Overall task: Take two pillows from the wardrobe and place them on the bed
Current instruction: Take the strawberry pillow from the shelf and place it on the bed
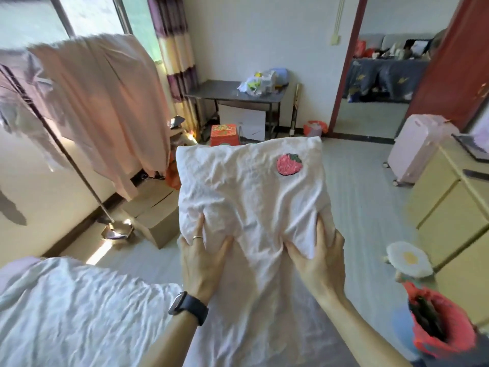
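A white pillow (251, 186) with a pink strawberry patch is held up in front of me in the middle of the view. My left hand (203, 258), with a ring and a dark watch on the wrist, grips its lower left part. My right hand (317, 258) grips its lower right part. The pillow's loose cover hangs down between my forearms. The bed (66, 313), covered in a crumpled white sheet, fills the lower left, beside and below the pillow. No wardrobe and no second pillow are in view.
A clothes rack (79, 168) with hanging pink garments stands at left, cardboard boxes (156, 213) at its foot. A grey table (232, 94) stands against the far wall. A pink suitcase (415, 149), a yellow cabinet (455, 207) and a red-lined bin (439, 324) are at right.
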`<act>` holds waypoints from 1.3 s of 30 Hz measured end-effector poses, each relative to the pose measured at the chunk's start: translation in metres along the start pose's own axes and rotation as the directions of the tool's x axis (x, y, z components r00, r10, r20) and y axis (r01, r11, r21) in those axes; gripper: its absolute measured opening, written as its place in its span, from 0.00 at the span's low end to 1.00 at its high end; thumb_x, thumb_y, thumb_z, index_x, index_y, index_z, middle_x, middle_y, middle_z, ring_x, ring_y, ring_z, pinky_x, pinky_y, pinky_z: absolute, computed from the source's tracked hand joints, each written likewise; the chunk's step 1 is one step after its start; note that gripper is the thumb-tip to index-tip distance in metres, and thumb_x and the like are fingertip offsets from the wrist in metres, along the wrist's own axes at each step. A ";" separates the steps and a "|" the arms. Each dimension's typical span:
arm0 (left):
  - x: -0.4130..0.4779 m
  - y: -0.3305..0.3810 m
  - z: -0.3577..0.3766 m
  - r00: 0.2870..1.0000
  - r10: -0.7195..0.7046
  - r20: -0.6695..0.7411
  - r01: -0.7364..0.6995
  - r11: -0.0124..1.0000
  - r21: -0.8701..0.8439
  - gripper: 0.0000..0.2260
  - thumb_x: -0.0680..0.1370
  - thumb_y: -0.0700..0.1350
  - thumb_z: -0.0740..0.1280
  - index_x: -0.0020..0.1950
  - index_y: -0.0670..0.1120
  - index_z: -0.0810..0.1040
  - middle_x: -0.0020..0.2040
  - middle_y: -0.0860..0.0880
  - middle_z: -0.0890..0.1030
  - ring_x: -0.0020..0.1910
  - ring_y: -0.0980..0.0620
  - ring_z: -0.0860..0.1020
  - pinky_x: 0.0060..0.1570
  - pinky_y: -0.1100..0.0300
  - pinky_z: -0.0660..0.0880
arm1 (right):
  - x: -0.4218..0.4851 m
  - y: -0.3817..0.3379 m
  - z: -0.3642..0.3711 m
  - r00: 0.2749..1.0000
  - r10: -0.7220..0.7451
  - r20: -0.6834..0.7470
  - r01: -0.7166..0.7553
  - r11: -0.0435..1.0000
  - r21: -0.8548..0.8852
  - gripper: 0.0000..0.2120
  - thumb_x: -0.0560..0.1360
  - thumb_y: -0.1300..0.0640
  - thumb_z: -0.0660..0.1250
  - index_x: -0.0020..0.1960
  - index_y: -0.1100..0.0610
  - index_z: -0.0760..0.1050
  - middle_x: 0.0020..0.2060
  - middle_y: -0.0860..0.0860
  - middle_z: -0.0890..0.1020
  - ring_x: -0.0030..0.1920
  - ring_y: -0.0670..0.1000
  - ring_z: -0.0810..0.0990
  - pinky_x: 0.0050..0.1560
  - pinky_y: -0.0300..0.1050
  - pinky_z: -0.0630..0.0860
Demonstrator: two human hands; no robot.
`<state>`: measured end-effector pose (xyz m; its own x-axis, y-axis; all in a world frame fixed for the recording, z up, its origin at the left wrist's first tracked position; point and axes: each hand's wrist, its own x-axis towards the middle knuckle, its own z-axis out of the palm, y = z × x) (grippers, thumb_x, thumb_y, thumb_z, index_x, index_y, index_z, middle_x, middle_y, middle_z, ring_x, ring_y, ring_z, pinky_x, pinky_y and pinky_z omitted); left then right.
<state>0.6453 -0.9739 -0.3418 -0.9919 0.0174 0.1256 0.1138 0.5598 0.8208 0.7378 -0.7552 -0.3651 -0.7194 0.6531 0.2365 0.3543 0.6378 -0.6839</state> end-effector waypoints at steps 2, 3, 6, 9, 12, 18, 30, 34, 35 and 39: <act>0.027 0.006 -0.007 0.999 0.003 -0.040 -0.002 1.000 0.027 0.40 0.72 0.64 0.71 0.79 0.63 0.56 0.69 0.44 0.64 0.66 0.42 0.73 0.60 0.59 0.67 | 0.026 -0.016 0.009 0.998 -0.062 -0.006 0.063 0.997 0.045 0.47 0.68 0.29 0.69 0.79 0.44 0.55 0.74 0.53 0.66 0.65 0.56 0.67 0.51 0.61 0.80; 0.041 0.009 -0.009 0.998 0.005 -0.065 -0.002 0.999 0.047 0.40 0.72 0.65 0.71 0.79 0.64 0.56 0.70 0.44 0.64 0.65 0.42 0.73 0.60 0.58 0.68 | 0.041 -0.023 0.016 0.995 -0.098 -0.011 0.099 0.992 0.073 0.47 0.68 0.30 0.70 0.79 0.46 0.56 0.75 0.51 0.65 0.66 0.56 0.67 0.51 0.61 0.80; 0.081 0.014 -0.009 0.986 -0.003 -0.164 0.018 0.996 0.085 0.39 0.71 0.67 0.69 0.78 0.66 0.55 0.70 0.42 0.65 0.69 0.40 0.69 0.66 0.50 0.69 | 0.087 -0.043 0.039 0.985 -0.171 0.005 0.168 0.973 0.155 0.47 0.68 0.35 0.73 0.79 0.47 0.56 0.76 0.49 0.65 0.70 0.57 0.64 0.56 0.61 0.78; 0.109 0.011 0.002 0.971 -0.066 -0.229 0.095 0.988 0.118 0.39 0.71 0.67 0.69 0.78 0.66 0.53 0.71 0.42 0.64 0.71 0.41 0.64 0.70 0.49 0.65 | 0.129 -0.049 0.072 0.980 -0.184 0.072 0.171 0.972 0.160 0.47 0.66 0.30 0.68 0.79 0.47 0.57 0.76 0.52 0.65 0.70 0.59 0.64 0.63 0.63 0.72; 0.136 0.000 0.017 0.946 -0.134 -0.295 0.186 0.970 0.154 0.39 0.71 0.68 0.68 0.78 0.67 0.52 0.71 0.44 0.62 0.71 0.42 0.63 0.71 0.48 0.64 | 0.167 -0.049 0.116 0.966 -0.194 0.172 0.168 0.973 0.157 0.49 0.64 0.27 0.64 0.79 0.48 0.58 0.75 0.56 0.67 0.69 0.61 0.65 0.64 0.62 0.69; 0.218 -0.043 0.066 0.844 -0.299 -0.446 0.401 0.903 0.154 0.40 0.70 0.69 0.68 0.77 0.68 0.54 0.65 0.45 0.68 0.66 0.43 0.68 0.67 0.46 0.69 | 0.270 -0.052 0.228 0.879 -0.280 0.386 0.225 0.957 0.184 0.50 0.63 0.23 0.63 0.79 0.46 0.60 0.69 0.61 0.71 0.63 0.66 0.71 0.61 0.62 0.72; 0.286 -0.047 0.114 0.453 -0.620 -0.641 0.745 0.658 -0.110 0.39 0.69 0.66 0.72 0.77 0.59 0.64 0.66 0.42 0.70 0.68 0.43 0.64 0.70 0.48 0.59 | 0.398 -0.110 0.325 0.490 -0.507 0.709 0.521 0.822 0.227 0.45 0.69 0.30 0.69 0.80 0.40 0.54 0.66 0.57 0.69 0.60 0.64 0.71 0.59 0.58 0.73; 0.310 -0.043 0.103 0.415 -0.612 -0.673 0.764 0.636 -0.108 0.38 0.69 0.67 0.72 0.77 0.61 0.64 0.65 0.43 0.70 0.67 0.42 0.64 0.69 0.49 0.61 | 0.413 -0.130 0.345 0.448 -0.521 0.727 0.507 0.817 0.273 0.44 0.69 0.31 0.69 0.80 0.40 0.55 0.64 0.57 0.69 0.59 0.64 0.72 0.59 0.58 0.72; 0.320 -0.044 0.097 0.404 -0.601 -0.690 0.761 0.639 -0.112 0.38 0.69 0.67 0.72 0.77 0.61 0.63 0.66 0.43 0.69 0.67 0.42 0.64 0.68 0.50 0.62 | 0.416 -0.141 0.353 0.440 -0.539 0.718 0.501 0.811 0.301 0.44 0.69 0.32 0.70 0.80 0.41 0.56 0.64 0.57 0.70 0.59 0.65 0.72 0.60 0.58 0.72; 0.360 -0.052 0.061 0.354 -0.548 -0.758 0.741 0.659 -0.130 0.36 0.70 0.66 0.72 0.76 0.62 0.63 0.62 0.44 0.67 0.65 0.42 0.65 0.65 0.52 0.64 | 0.423 -0.197 0.388 0.417 -0.616 0.668 0.512 0.767 0.387 0.43 0.69 0.34 0.72 0.79 0.43 0.59 0.65 0.59 0.70 0.59 0.66 0.71 0.61 0.58 0.72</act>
<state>0.2793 -0.9459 -0.3733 -0.3709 -0.9285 0.0173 -0.6525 0.2738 0.7066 0.1318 -0.7628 -0.3981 -0.9175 -0.3933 0.0587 -0.3282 0.6656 -0.6703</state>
